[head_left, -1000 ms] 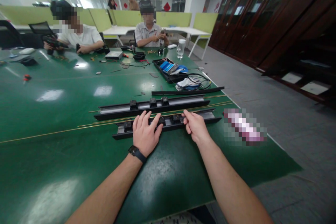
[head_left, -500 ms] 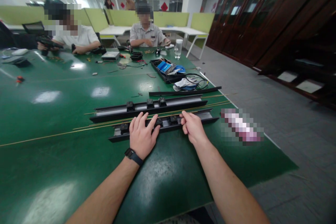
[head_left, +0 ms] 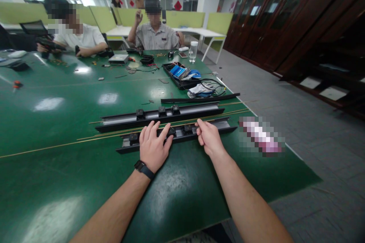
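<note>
Black rail (head_left: 182,139), the one nearest you, lies on the green table (head_left: 99,182) right in front of you, under both your hands. Three small black blocks (head_left: 134,138) show inside it. Your left hand (head_left: 154,144) is flat and open over the rail, fingers spread, with its thumb and pointing finger around the middle block. Your right hand (head_left: 210,136) is curled up near the rail's right end. Its thumb and pointing finger come together beside the thin gold sticks (head_left: 108,135), but you cannot tell from here if they pinch one. Those sticks run along the far side of your rail. Just past them lies a second rail (head_left: 159,119) with three blocks too. Behind that are a black strip (head_left: 200,98) and a black tray (head_left: 174,79) with blue things in it. Two people sit across from you.
</note>
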`<state>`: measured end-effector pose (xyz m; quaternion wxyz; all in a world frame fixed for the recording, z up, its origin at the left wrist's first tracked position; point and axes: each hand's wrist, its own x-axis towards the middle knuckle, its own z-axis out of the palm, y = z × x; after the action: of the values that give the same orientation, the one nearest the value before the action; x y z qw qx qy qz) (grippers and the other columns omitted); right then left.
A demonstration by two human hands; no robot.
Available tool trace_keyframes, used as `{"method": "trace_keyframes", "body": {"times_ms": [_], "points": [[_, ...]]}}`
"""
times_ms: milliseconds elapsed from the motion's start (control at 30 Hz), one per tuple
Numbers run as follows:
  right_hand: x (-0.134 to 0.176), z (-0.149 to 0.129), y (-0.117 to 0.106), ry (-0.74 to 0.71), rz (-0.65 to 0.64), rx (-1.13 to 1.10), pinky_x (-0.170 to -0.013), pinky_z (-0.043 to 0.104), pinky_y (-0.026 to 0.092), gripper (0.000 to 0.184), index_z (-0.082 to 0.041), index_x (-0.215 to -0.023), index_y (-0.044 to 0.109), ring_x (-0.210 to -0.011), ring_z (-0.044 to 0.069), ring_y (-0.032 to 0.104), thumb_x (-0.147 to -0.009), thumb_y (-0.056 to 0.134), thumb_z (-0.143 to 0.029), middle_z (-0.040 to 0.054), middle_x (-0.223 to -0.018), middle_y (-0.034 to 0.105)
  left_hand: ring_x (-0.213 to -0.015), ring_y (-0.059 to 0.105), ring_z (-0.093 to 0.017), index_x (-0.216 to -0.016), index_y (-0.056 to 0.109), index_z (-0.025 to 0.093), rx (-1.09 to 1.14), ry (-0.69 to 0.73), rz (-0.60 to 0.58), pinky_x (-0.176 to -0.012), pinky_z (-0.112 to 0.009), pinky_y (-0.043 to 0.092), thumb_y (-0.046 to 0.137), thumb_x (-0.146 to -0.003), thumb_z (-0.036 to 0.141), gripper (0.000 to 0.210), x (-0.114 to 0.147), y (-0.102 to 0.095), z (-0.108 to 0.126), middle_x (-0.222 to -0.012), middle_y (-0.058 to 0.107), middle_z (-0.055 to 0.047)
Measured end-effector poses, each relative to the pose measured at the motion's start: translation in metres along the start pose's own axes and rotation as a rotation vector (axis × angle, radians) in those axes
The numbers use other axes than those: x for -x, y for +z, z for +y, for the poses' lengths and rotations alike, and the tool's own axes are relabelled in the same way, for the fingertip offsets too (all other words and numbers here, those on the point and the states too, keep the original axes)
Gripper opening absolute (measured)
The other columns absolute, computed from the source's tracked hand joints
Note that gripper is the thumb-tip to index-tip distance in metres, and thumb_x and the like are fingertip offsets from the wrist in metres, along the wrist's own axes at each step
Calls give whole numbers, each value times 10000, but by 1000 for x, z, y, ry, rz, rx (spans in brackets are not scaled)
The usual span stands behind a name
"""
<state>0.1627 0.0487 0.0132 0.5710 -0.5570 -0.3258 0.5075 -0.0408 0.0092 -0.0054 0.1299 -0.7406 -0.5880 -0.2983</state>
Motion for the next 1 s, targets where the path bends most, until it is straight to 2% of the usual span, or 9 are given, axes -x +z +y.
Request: {"method": "trace_keyframes", "body": {"times_ms": [500,800,1000], "points": [[1,-2,0,1,-21,-2,-242,164,177,252,-128,-785,629,-237,39,352,-882,658,-359,-46,-494,528,-1426,396,-316,-1387,570,343,0,-4,-20,-1176,-520,282,576,-939,414,454,0,-2,0,-1435,543,-105],[-1,1,0,5,57,-78,-241,154,182,253,-150,-766,599,-252,29,314,-862,682,-370,-66,-479,494,-1428,395,-317,-1373,581,342,-14,-13,-23,-1180,-524,275,582,-935,412,444,0,-2,1,-1434,545,-104],[-1,0,-1,23,8,-14,-239,156,156,304,-144,-791,620,-246,31,323,-855,699,-430,-53,-485,512,-1420,405,-314,-1365,589,339,-3,-23,-22,-1179,-514,276,573,-938,414,434,0,-3,1,-1427,552,-102]]}}
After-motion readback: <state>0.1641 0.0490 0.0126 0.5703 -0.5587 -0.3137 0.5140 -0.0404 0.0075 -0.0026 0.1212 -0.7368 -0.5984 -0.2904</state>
